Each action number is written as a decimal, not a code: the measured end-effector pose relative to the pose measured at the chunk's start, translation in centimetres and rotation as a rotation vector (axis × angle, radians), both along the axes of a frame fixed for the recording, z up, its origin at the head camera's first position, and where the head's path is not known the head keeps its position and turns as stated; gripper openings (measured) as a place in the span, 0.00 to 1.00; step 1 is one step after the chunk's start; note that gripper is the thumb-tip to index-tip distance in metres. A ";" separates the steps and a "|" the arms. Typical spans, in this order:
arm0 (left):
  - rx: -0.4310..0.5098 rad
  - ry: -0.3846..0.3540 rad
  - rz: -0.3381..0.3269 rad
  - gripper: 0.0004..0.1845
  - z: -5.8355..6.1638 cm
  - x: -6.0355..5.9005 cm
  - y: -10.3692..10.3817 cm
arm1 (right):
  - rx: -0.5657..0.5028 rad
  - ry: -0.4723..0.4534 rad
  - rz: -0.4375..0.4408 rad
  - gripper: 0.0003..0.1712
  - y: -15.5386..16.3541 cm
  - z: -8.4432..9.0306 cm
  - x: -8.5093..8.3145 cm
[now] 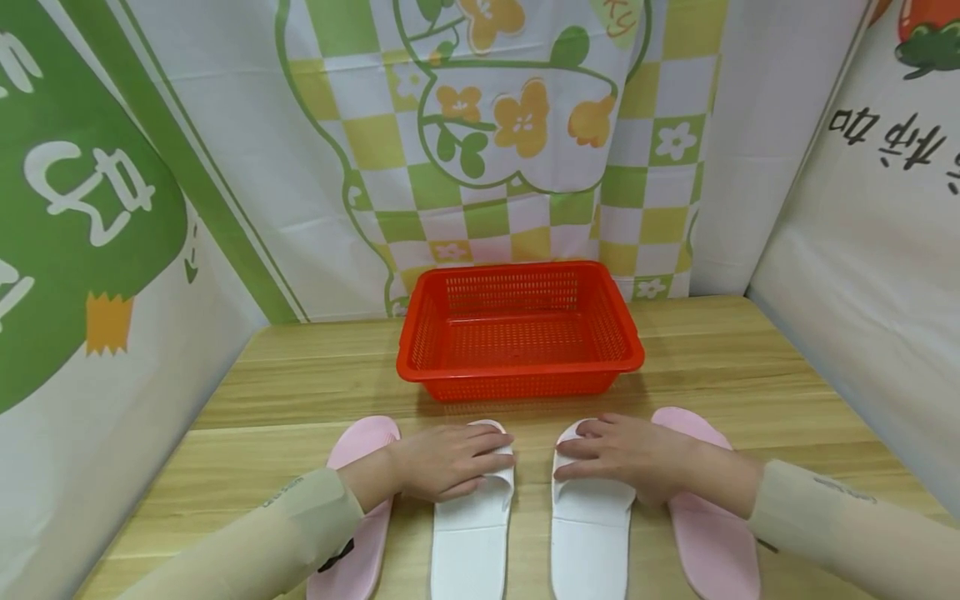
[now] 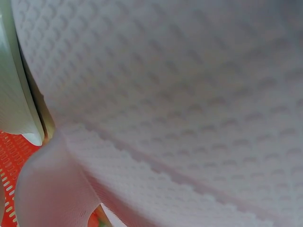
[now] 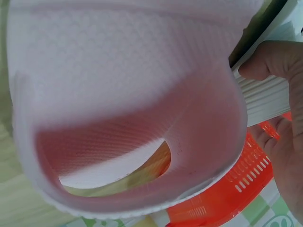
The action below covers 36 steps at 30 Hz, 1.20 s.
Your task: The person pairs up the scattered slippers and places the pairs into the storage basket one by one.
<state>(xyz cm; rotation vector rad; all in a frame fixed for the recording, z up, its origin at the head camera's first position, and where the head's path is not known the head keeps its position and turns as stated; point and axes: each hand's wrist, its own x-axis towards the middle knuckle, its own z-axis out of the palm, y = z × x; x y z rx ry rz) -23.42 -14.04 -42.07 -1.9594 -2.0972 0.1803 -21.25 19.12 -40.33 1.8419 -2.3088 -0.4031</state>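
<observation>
My left hand (image 1: 450, 458) lies across the strap of a white slipper (image 1: 469, 550), its fingers stretched over the toe end. On the other white slipper (image 1: 590, 550) my right hand (image 1: 637, 450) rests with its fingers spread over the strap. The right wrist view has this hand's thumb (image 3: 265, 59) beside the white slipper's ribbed strap. Outside the white pair lie a pink slipper (image 1: 367, 439) under my left forearm and another pink slipper (image 1: 716, 546) under my right. Up close, pink slippers fill most of the left wrist view and much of the right wrist view.
A red plastic basket (image 1: 517, 371) with slotted walls stands behind the slippers, nothing visible inside. The wooden table (image 1: 315, 367) is bounded by a patterned cloth (image 1: 480, 217) at the back and printed cloth walls at both sides.
</observation>
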 end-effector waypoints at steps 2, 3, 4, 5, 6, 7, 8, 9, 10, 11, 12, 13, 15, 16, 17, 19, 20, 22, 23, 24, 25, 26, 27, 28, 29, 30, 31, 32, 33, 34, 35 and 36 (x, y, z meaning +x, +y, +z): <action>0.002 0.009 -0.003 0.23 0.0 0.0 0.0 | -0.023 -0.021 -0.005 0.63 0.2 -0.1 0.1; 0.005 0.003 -0.004 0.23 0.0 0.0 0.0 | -0.033 -0.033 -0.008 0.64 0.3 -0.1 0.1; 0.006 0.004 -0.003 0.22 0.0 0.0 0.0 | -0.038 -0.043 -0.012 0.64 0.4 -0.2 0.2; 0.008 -0.001 -0.002 0.22 0.0 0.0 0.0 | -0.038 -0.050 -0.014 0.64 0.5 -0.2 0.3; 0.009 0.001 -0.001 0.22 0.0 0.0 0.0 | -0.036 -0.056 -0.014 0.65 0.6 -0.2 0.3; 0.008 0.002 0.000 0.22 0.0 0.0 0.0 | -0.033 -0.065 -0.015 0.66 0.7 -0.2 0.4; 0.008 -0.003 0.002 0.22 0.1 0.0 0.0 | -0.029 -0.072 -0.015 0.67 0.7 -0.2 0.4; 0.007 -0.008 0.004 0.22 0.0 0.0 0.0 | -0.023 -0.073 -0.014 0.67 0.8 -0.2 0.5; 0.006 -0.002 0.005 0.22 0.0 0.0 0.0 | -0.014 -0.072 -0.008 0.67 0.7 -0.2 0.5; 0.007 -0.003 0.006 0.23 0.0 0.0 0.0 | -0.007 -0.066 0.000 0.68 0.7 -0.2 0.5; 0.006 -0.005 0.007 0.23 0.0 0.0 0.0 | -0.002 -0.061 0.010 0.68 0.7 -0.1 0.5; 0.008 -0.012 0.009 0.23 0.0 0.0 0.0 | 0.001 -0.056 0.022 0.69 0.7 -0.2 0.5; 0.009 -0.018 0.011 0.23 -0.1 0.0 0.0 | 0.007 -0.041 0.047 0.70 0.6 -0.2 0.5; 0.008 -0.012 0.010 0.23 -0.1 0.0 0.0 | 0.007 -0.041 0.059 0.71 0.6 -0.3 0.5; 0.008 -0.010 0.009 0.23 -0.1 0.0 0.0 | 0.002 -0.045 0.068 0.71 0.6 -0.3 0.4; 0.005 0.002 0.006 0.23 -0.1 0.0 0.0 | -0.010 -0.056 0.083 0.71 0.7 -0.4 0.4; 0.003 0.008 0.004 0.23 -0.1 0.0 0.1 | -0.017 -0.063 0.086 0.71 0.7 -0.4 0.4; 0.001 0.022 0.002 0.23 0.0 0.0 0.1 | -0.035 -0.071 0.095 0.71 0.7 -0.5 0.4; 0.001 0.022 0.001 0.23 0.0 0.0 0.1 | -0.043 -0.071 0.100 0.70 0.7 -0.5 0.4; 0.001 0.018 0.003 0.23 0.0 0.0 0.1 | -0.047 -0.068 0.103 0.69 0.7 -0.5 0.4; 0.000 0.021 0.002 0.23 0.0 0.0 0.1 | -0.049 -0.066 0.104 0.69 0.6 -0.5 0.4; -0.001 0.017 0.003 0.23 0.0 0.0 0.1 | -0.047 -0.065 0.100 0.68 0.6 -0.5 0.4; -0.002 0.015 0.004 0.23 0.0 0.0 0.1 | -0.041 -0.060 0.097 0.68 0.6 -0.5 0.4; -0.003 0.015 0.005 0.23 0.0 0.0 0.1 | -0.033 -0.059 0.091 0.67 0.5 -0.5 0.4; -0.003 0.013 0.006 0.23 0.0 0.0 0.1 | -0.023 -0.058 0.083 0.67 0.5 -0.4 0.4; -0.004 0.013 0.008 0.23 0.0 0.0 0.1 | -0.014 -0.057 0.074 0.66 0.5 -0.4 0.4; -0.004 0.015 0.009 0.23 0.0 0.0 0.0 | -0.005 -0.054 0.065 0.66 0.5 -0.4 0.5; -0.003 0.013 0.013 0.23 0.0 0.0 0.0 | 0.003 -0.048 0.057 0.66 0.4 -0.4 0.5; 0.000 0.015 0.014 0.23 0.0 0.0 0.0 | 0.008 -0.043 0.051 0.65 0.4 -0.3 0.5; 0.003 0.019 0.015 0.23 0.0 0.0 0.0 | 0.011 -0.039 0.044 0.64 0.4 -0.3 0.6; 0.008 0.013 0.016 0.23 0.0 0.0 -0.1 | 0.012 -0.037 0.037 0.64 0.4 -0.3 0.6; 0.016 0.008 0.016 0.23 0.0 0.0 -0.1 | 0.010 -0.034 0.031 0.63 0.5 -0.2 0.7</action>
